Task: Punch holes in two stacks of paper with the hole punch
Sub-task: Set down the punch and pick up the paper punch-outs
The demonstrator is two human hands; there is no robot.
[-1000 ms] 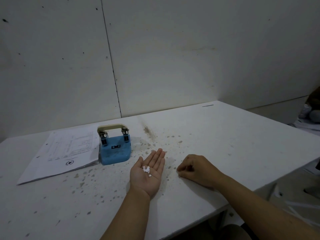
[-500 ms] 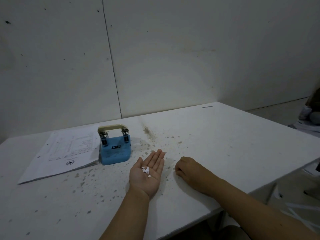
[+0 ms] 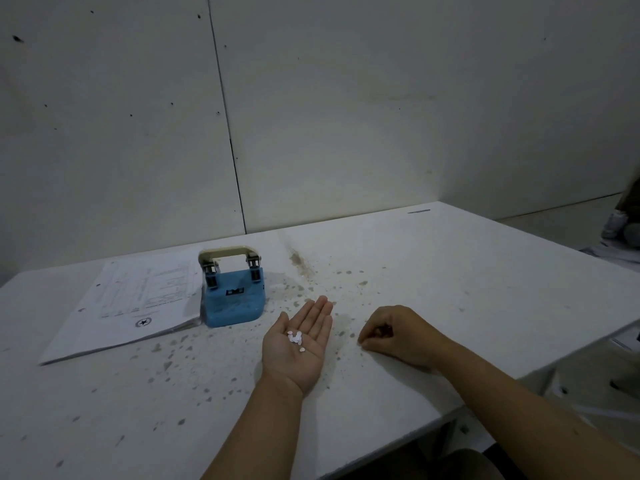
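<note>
A blue hole punch [image 3: 232, 296] with a beige handle stands on the white table [image 3: 450, 271]. Its left side touches a stack of printed paper [image 3: 131, 306] lying flat. My left hand [image 3: 298, 344] rests palm up on the table right of the punch, fingers flat, with several small white paper dots [image 3: 295, 337] in the palm. My right hand [image 3: 398, 332] lies on the table to the right, fingers curled with the tips pinched together against the surface; whether it holds a dot is too small to tell.
Grey-brown specks and stains dot the table around the hands and punch. A white wall rises behind the table. The table's right edge drops off beside my right forearm, with floor clutter [image 3: 620, 230] beyond.
My right hand has shifted slightly and its fingers have uncurled a little from a fist into a pinch on the table. The left hand stays palm up with the dots.
</note>
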